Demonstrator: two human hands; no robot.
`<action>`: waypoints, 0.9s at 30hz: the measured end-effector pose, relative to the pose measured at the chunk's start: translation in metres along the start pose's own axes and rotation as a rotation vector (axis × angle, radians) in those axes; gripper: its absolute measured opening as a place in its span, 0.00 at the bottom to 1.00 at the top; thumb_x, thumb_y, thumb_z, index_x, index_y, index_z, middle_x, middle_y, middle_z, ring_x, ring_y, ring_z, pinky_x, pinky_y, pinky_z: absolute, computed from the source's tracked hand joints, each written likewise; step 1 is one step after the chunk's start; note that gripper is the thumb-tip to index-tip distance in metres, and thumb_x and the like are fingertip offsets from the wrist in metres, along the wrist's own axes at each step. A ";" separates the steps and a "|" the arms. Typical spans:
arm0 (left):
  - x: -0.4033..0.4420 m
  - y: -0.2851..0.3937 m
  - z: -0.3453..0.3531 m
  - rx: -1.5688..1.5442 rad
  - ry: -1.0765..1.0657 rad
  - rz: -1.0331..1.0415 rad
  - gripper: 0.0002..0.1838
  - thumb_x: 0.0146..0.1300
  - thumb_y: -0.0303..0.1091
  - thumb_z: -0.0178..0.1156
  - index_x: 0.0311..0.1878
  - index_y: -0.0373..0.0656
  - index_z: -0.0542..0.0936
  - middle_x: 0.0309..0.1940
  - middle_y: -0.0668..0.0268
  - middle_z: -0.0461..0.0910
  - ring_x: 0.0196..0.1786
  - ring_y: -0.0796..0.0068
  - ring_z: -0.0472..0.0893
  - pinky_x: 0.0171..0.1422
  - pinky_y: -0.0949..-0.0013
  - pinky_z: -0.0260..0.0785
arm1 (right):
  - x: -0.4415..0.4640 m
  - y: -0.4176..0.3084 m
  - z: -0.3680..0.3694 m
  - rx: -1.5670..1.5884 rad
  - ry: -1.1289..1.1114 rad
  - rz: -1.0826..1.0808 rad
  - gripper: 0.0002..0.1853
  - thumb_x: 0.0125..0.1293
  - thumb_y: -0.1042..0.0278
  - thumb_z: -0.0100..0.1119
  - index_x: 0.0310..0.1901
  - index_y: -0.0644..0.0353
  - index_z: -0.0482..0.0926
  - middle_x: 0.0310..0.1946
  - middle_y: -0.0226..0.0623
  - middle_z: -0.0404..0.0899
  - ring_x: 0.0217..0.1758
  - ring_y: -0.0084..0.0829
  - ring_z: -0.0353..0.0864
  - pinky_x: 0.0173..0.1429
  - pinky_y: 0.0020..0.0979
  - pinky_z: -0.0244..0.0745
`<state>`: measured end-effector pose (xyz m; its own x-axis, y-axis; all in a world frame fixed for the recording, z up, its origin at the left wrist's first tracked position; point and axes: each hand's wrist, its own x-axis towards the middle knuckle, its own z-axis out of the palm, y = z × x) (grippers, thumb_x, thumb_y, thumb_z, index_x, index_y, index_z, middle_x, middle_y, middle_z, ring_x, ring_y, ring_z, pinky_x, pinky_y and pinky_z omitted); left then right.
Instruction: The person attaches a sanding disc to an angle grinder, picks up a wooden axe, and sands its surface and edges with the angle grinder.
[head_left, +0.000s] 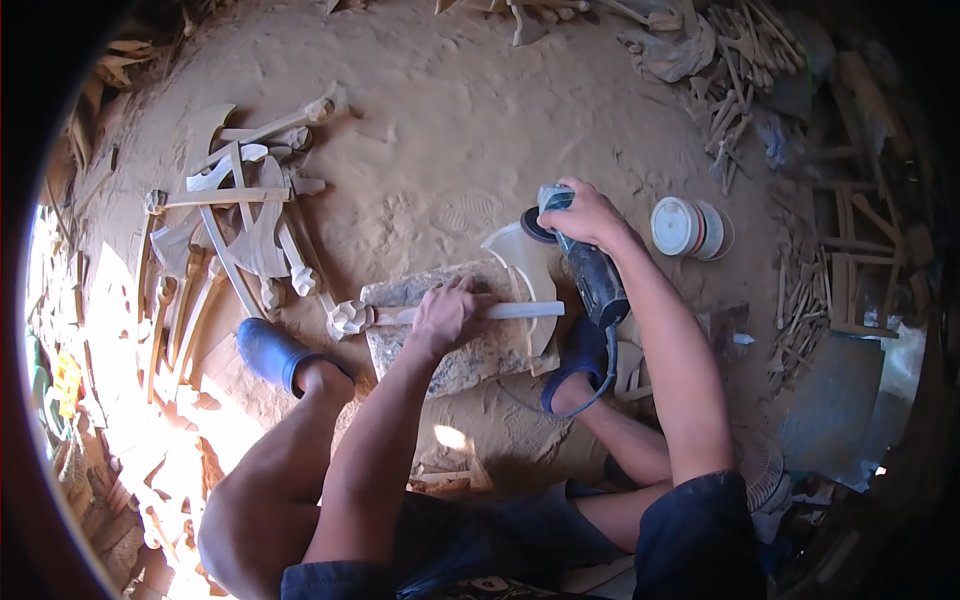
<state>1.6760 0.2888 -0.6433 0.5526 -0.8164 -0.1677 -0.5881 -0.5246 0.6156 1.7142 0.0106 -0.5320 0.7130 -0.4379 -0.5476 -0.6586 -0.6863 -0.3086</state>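
Note:
My left hand [450,315] is closed over the straight handle of a pale axe-shaped carving [525,311] and presses it on a rough, worn block [400,290]. The carving's knobbed end [350,319] juts past the block's left side. Its curved blade [522,255] spreads at the right. My right hand [588,215] grips an angle grinder [598,285] near its head, with the body slanting down toward my right foot. The grinder's dark disc [538,226] is close to the blade's upper edge; I cannot tell whether they touch or whether the disc spins.
Several similar pale carvings [240,195] lie heaped at the left. White round tubs [679,226] lie right of the grinder. Its cord [612,360] loops by my blue clog [578,365]; the other clog [275,355] is left of the block. More pale pieces [735,90] are piled upper right.

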 end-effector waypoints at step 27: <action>0.000 -0.006 0.009 0.019 0.056 0.038 0.21 0.61 0.51 0.75 0.59 0.66 0.89 0.46 0.64 0.80 0.56 0.57 0.84 0.55 0.51 0.80 | -0.012 0.084 -0.022 -0.112 0.226 0.142 0.51 0.54 0.53 0.74 0.81 0.53 0.65 0.72 0.51 0.78 0.76 0.51 0.77 0.77 0.45 0.74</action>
<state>1.6742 0.2893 -0.6539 0.5615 -0.8212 -0.1015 -0.6196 -0.4986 0.6062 1.6553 -0.0549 -0.5339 0.6592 -0.6439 -0.3885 -0.7339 -0.6633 -0.1460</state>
